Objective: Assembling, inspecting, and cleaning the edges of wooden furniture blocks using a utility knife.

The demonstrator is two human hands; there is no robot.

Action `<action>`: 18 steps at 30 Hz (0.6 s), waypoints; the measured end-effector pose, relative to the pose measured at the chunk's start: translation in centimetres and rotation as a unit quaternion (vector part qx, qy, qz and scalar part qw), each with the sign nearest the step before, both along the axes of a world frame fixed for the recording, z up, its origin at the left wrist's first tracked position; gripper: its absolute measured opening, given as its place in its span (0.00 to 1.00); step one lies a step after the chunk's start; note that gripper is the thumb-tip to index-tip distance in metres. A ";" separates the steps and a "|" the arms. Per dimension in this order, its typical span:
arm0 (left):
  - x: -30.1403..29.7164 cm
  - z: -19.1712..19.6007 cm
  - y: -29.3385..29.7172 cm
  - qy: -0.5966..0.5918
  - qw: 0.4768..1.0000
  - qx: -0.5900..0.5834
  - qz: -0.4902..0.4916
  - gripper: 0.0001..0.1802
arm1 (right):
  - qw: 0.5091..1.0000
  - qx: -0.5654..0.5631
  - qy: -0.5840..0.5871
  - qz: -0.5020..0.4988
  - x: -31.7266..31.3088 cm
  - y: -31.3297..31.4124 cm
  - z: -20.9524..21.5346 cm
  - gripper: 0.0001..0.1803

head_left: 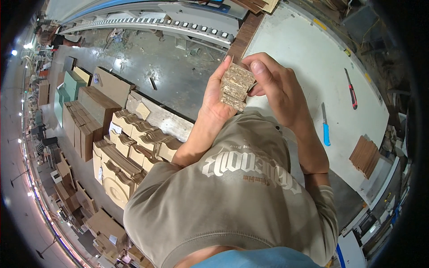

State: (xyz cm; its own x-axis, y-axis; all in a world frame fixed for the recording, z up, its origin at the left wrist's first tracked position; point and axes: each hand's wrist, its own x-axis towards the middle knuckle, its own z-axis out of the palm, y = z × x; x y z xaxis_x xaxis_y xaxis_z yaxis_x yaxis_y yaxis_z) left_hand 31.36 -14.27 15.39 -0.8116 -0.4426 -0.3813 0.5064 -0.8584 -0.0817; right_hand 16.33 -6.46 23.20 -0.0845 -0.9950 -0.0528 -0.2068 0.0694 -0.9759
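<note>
In front of my chest I hold a small stack of particleboard pieces (237, 81), their rough, flaky cut ends facing up toward me. My left hand (215, 94) is closed round the stack's left side and underside, its thumb along the far left edge. On the opposite side, my right hand (278, 85) has its fingers bent against the stack's right edge, with the thumb raised. Some of the right fingertips are hidden behind the pieces.
To the right is a white worktable (295, 58) with a red-and-black knife (351, 91), a blue-handled knife (325, 127) and a stack of brown strips (364, 156). Stacked shaped panels (129, 152) and brown boards (82, 125) stand left. A machine rail (147, 22) runs along the back.
</note>
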 end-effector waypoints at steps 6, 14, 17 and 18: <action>-0.1 0.4 -0.1 -0.010 0.999 0.031 0.003 0.20 | 1.000 -0.019 -0.003 -0.005 0.3 -0.1 -0.2 0.29; 0.2 0.5 0.0 -0.003 0.999 0.049 0.004 0.18 | 0.999 -0.009 0.036 0.008 0.1 -0.3 0.2 0.27; -0.1 0.9 0.1 -0.050 0.996 0.059 0.037 0.18 | 0.999 -0.010 0.040 0.013 0.0 -0.4 -0.2 0.27; -0.1 0.5 -0.1 -0.079 0.995 0.050 0.031 0.19 | 0.999 -0.013 0.040 0.016 0.0 -0.4 -0.3 0.26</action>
State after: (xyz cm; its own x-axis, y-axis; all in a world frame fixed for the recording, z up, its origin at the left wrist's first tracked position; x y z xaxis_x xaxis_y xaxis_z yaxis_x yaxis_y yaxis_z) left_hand 31.28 -14.34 15.89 -0.7107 -0.4425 -0.5468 0.5710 -0.8170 -0.0810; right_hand 16.30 -6.90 22.91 -0.0557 -0.9982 -0.0212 -0.2862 0.0363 -0.9575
